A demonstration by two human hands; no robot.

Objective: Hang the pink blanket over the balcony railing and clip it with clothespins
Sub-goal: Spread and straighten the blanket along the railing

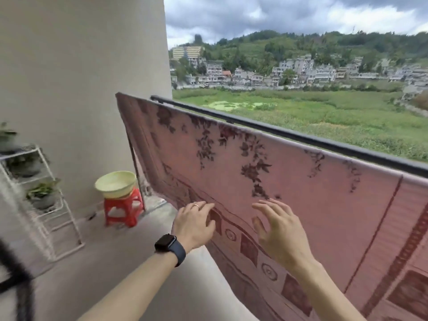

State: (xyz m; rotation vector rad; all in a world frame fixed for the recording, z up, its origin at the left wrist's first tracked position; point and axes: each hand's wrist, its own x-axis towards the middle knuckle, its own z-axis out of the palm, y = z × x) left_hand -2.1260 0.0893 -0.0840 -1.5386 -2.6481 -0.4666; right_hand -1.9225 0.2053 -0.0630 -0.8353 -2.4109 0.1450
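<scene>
At about nine o'clock in the view a white plant rack (46, 195) stands against the wall, and toward the centre from it a pale yellow basin (115, 183) rests on a red plastic stool (124, 210); I cannot see if any clothespins are inside it. Moving right, the pink blanket (289, 181) is already draped over the dark balcony railing (324, 141), running from about eleven o'clock down to three o'clock, with its flower pattern and bordered hem hanging on the inner side. The left hand (196, 222), with a watch on the wrist and a ring, lies flat with loose fingers on the lower border at about six o'clock and grips nothing. Just beside it, a little to the right, the right hand (275, 230) is spread wide open, fingers apart, close to the cloth or lightly on it, and it holds nothing too. So the hanging part looks done, or nearly, with perhaps some smoothing in progress. No clothespin is visible on the railing or in either hand, so the clipping, I judge, is not yet started.
</scene>
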